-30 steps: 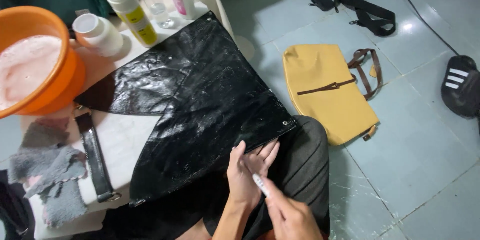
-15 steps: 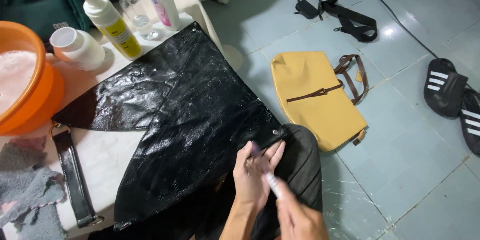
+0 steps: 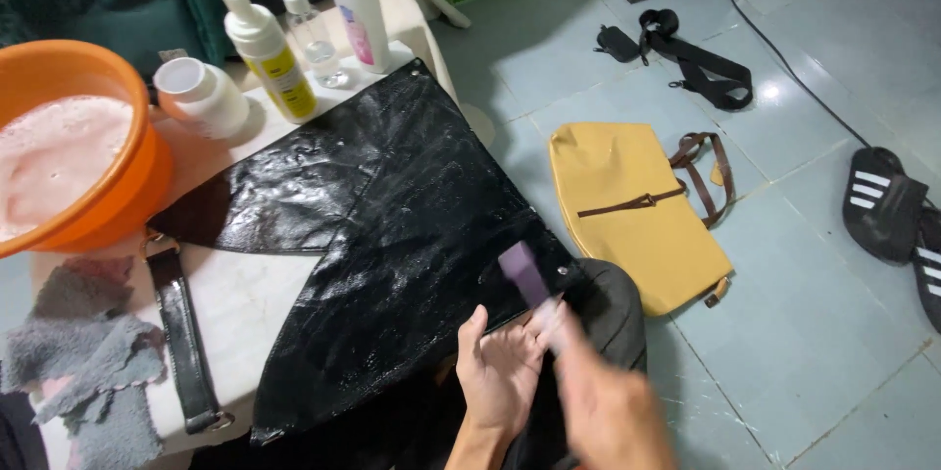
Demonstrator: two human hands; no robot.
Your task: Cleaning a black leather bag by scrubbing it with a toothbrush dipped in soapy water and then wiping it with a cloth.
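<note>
Bottles (image 3: 294, 29) and orange basin (image 3: 88, 156) crowd the table's far edge.

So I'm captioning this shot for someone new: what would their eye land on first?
Probably the glossy black leather bag spread across the white table, with the left hand resting on its near edge and the blurred right hand holding a small purple-headed brush over it. Next, the orange basin of foamy water at far left, and the mustard-yellow bag on the tiled floor.

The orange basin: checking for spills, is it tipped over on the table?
No, the orange basin sits upright on the table, holding foamy liquid.
</note>
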